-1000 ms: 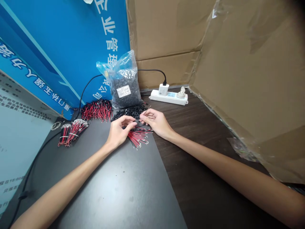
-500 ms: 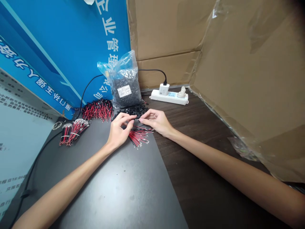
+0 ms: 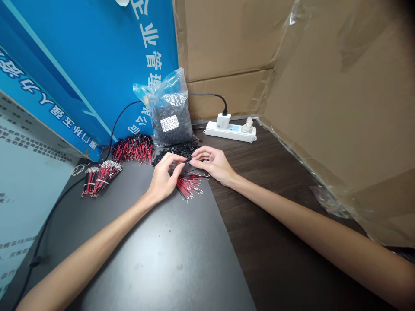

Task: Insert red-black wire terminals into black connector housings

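Observation:
My left hand (image 3: pixel 165 176) is closed in a pinch, its fingertips on something small and dark. Close beside it, my right hand (image 3: pixel 213 165) also pinches, on something too small to make out. The fingertips of both hands nearly meet in front of a pile of small black parts (image 3: pixel 177 151). Loose red and black wires (image 3: pixel 189 186) with metal ends fan out below the hands. A heap of red and black wires (image 3: pixel 133 149) lies to the left, and two banded wire bundles (image 3: pixel 100 177) rest further left.
A clear bag of black parts (image 3: pixel 171 123) with a white label stands behind the pile. A white power strip (image 3: pixel 231 131) with a plugged-in charger lies right of it. Cardboard walls (image 3: pixel 333 108) and a blue panel (image 3: pixel 81 56) border the dark table (image 3: pixel 155 259).
The fingers of my right hand have lifted and spread slightly above its pinch. My left fingers have shifted a little. The wires and piles stay where they were.

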The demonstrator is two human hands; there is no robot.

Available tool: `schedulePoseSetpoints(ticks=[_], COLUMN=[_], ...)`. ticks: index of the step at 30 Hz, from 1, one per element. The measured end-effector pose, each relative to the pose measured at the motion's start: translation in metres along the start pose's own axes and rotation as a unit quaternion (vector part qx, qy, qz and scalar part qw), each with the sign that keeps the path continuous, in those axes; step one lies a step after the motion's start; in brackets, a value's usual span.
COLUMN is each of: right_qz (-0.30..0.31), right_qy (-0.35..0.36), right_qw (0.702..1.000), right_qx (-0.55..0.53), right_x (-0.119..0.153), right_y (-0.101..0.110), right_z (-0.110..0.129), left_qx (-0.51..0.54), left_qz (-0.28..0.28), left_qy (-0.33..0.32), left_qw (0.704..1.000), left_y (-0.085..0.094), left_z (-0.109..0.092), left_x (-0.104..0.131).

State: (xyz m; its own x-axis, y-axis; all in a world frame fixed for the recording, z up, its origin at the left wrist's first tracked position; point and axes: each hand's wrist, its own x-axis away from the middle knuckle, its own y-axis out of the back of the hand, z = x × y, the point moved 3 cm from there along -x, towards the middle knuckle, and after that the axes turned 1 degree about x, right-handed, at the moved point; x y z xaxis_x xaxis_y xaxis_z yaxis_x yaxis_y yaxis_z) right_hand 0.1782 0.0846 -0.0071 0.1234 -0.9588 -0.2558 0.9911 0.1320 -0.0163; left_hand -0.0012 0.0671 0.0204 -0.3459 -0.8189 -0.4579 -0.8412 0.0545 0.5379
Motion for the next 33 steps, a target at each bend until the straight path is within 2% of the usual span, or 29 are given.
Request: schedulePoseSetpoints(ticks=[33], right_qz=[0.017], right_qy=[-0.002], right_qw=[1.0], right_qx=[0.005], right_x=[0.0013], right_y=[-0.0005], right_z=[0.0043], left_qx=[0.021], left_qz=[-0.018], left_qy=[0.012], left_qw=[1.0], left_y=[0.0008], left_z=[0.0006], left_x=[0.0003])
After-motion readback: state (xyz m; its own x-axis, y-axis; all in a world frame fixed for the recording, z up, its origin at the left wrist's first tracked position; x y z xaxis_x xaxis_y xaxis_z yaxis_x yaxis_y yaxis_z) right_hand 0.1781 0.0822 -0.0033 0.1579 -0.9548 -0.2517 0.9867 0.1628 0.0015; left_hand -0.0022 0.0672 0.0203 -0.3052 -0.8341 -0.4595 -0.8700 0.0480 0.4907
